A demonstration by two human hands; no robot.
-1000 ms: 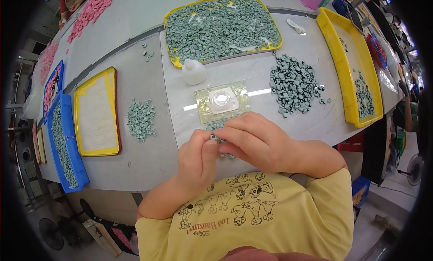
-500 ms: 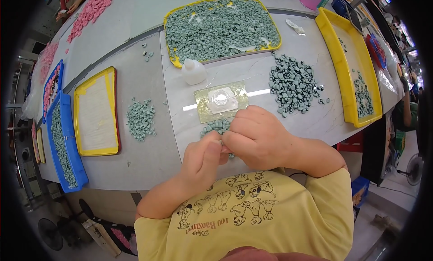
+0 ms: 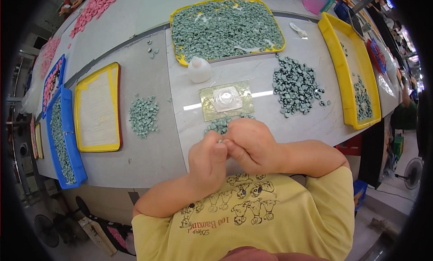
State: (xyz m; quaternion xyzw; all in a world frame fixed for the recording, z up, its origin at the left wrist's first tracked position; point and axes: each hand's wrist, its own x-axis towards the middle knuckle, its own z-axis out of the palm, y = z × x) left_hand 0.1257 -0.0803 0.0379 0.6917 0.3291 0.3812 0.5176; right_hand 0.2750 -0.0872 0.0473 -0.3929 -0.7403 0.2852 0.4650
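Close to my chest, at the table's near edge, my two hands meet fingertip to fingertip. My left hand [image 3: 207, 158] is closed in a pinch, with a small grey-green piece [image 3: 220, 141] showing at its thumb tip. Against that same piece presses the thumb of my right hand [image 3: 253, 146], its other fingers curled in. Just beyond my hands lies a small heap of green pieces [image 3: 218, 125], partly covered by them. Behind it, a clear round dish [image 3: 227, 97] sits on a white square over a yellowish translucent sheet [image 3: 208, 111].
A white squeeze bottle [image 3: 199, 71] stands before a yellow-rimmed tray [image 3: 283, 41] full of green pieces. Dark-and-green pieces [image 3: 295, 87] are heaped at right, beside a long yellow tray [image 3: 333, 64]. Leftward are a loose pile [image 3: 143, 115], a yellow-framed tray [image 3: 97, 110] and a blue bin [image 3: 77, 164].
My right hand has turned so that its thumb shows against the piece. The left fingers have drawn in under the left thumb. The whole view has shifted slightly.
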